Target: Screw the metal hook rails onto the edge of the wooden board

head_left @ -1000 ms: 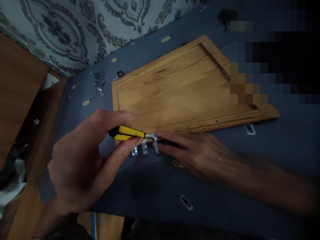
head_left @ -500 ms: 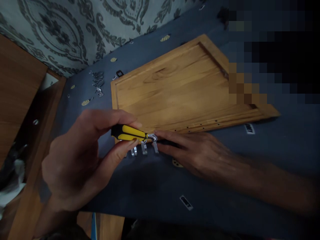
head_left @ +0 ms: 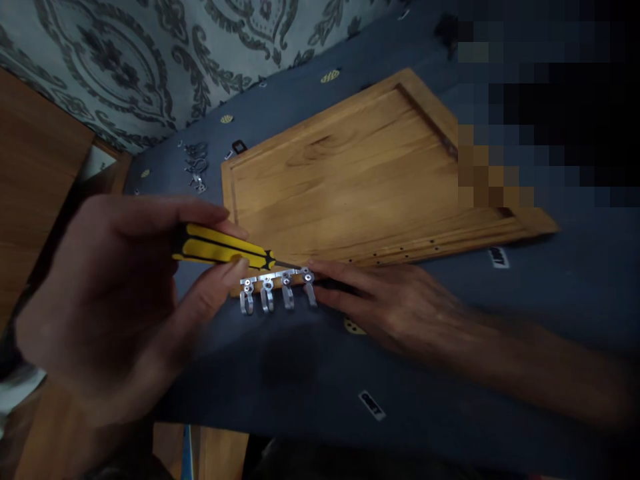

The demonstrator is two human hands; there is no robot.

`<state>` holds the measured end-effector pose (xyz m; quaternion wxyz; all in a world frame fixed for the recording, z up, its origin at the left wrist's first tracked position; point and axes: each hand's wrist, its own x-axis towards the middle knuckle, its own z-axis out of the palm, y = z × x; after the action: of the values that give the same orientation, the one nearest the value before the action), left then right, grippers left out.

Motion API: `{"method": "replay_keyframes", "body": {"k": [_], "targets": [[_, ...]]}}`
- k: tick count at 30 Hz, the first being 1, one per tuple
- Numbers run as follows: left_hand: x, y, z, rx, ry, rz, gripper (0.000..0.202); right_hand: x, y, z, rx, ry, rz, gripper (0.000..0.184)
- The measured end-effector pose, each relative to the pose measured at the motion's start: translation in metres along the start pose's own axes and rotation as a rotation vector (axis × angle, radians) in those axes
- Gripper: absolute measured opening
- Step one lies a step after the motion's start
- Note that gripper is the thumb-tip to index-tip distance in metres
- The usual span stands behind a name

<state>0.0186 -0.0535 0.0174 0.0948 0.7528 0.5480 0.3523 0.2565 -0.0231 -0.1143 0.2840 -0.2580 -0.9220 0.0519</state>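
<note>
A yellow and black screwdriver (head_left: 220, 245) is pinched by its handle between the thumb and fingers of my left hand (head_left: 110, 300). Its thin shank points right, and the tip reaches the last in a row of silver metal hooks (head_left: 287, 279) along the near edge of a wooden panel (head_left: 345, 180). Small screw heads show on the hooks. At the right end of that row, the fingertips of my right hand (head_left: 395, 297) grip the rightmost hook (head_left: 310, 288), one finger above and one beside it.
More loose metal hooks (head_left: 197, 167) lie on the dark blue patterned cloth (head_left: 320, 413) beyond the panel's left corner. Several small dark holes run along the panel's near edge. A wooden cabinet (head_left: 40, 167) stands at left, with a patterned curtain (head_left: 150, 60) behind.
My left hand has drawn back to the left with the screwdriver, so its shank and the whole hook row now show. The right hand stays in place.
</note>
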Motion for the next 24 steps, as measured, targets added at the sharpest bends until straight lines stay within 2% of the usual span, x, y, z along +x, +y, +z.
{"method": "replay_keyframes", "body": {"k": [2,5,10,14,17,22,24], "targets": [[-0.001,0.001,0.004,0.012,0.056,-0.047,0.032,0.002,0.000,-0.004,-0.009,-0.046,0.000,0.049],[0.000,0.002,0.006,-0.039,0.035,-0.060,0.035,0.004,-0.001,-0.006,-0.007,-0.099,0.019,0.051],[0.005,-0.002,0.009,-0.079,-0.008,-0.001,0.033,0.003,0.000,-0.001,0.004,-0.020,0.008,0.049],[0.007,-0.004,0.012,-0.102,-0.033,0.121,0.044,0.000,0.000,0.002,0.008,0.018,0.001,0.047],[0.008,-0.005,0.013,-0.067,-0.024,0.174,0.049,0.001,0.000,0.000,0.005,0.000,0.002,0.048],[0.008,-0.006,0.012,0.000,-0.031,0.184,0.048,0.002,0.000,-0.001,-0.008,0.016,-0.012,0.048],[0.006,-0.006,0.011,0.098,-0.036,0.165,0.042,0.000,0.000,0.002,-0.018,0.010,-0.001,0.048]]}}
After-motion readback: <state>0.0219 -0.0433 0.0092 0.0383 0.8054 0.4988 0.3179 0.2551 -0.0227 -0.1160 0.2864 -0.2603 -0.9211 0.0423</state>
